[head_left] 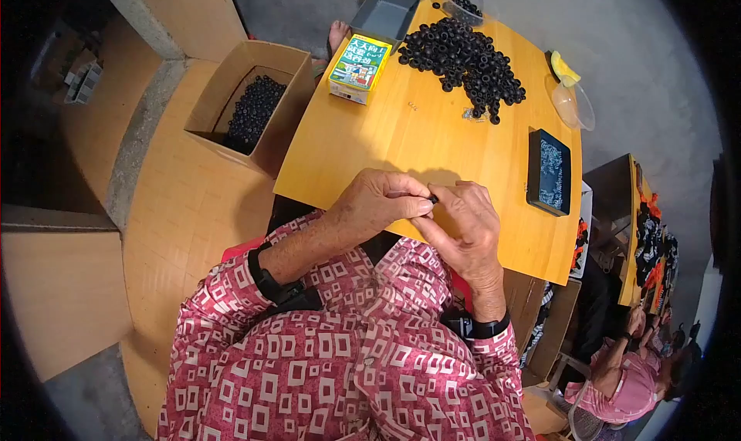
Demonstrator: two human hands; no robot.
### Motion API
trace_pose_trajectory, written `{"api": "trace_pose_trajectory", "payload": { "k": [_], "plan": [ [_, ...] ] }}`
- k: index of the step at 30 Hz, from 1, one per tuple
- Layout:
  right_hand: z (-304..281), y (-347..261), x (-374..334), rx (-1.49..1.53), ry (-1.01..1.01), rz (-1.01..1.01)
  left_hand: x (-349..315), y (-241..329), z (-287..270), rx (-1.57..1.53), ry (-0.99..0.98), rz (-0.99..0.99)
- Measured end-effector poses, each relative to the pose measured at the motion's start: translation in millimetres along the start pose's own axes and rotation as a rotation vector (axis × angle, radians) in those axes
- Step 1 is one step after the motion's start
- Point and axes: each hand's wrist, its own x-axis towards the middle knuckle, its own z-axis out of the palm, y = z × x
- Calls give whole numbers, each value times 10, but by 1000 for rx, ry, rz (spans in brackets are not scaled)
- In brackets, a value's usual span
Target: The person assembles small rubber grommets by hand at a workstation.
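Left hand [384,199] and right hand [465,231], thumbs and forefingers pinched on a small black piece [433,199], apparently a ring, above the tabletop [324,157]; beyond, a yellow carton [360,67] with large printed characters beside heaped black rings [461,59].

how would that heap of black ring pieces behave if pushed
The heap of black ring pieces would likely spread rather than move as one, since the pieces look loose. Single pieces might roll, being round, and edge ones could slide easily on the flat, smooth-looking tabletop.

Plastic-looking rings [461,59] — smooth wooden tabletop [494,159]
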Motion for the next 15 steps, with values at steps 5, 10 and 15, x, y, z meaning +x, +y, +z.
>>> {"api": "trace_pose_trajectory", "payload": {
  "k": [5,10,15],
  "plan": [
    [-78,54,9,318,18,197,24,-13,40,-143,-14,1],
    [-56,48,-12,299,-4,168,11,-69,57,-112,22,-7],
    [12,-75,-51,390,50,364,9,-48,42,-5,34,27]
  ]
}}
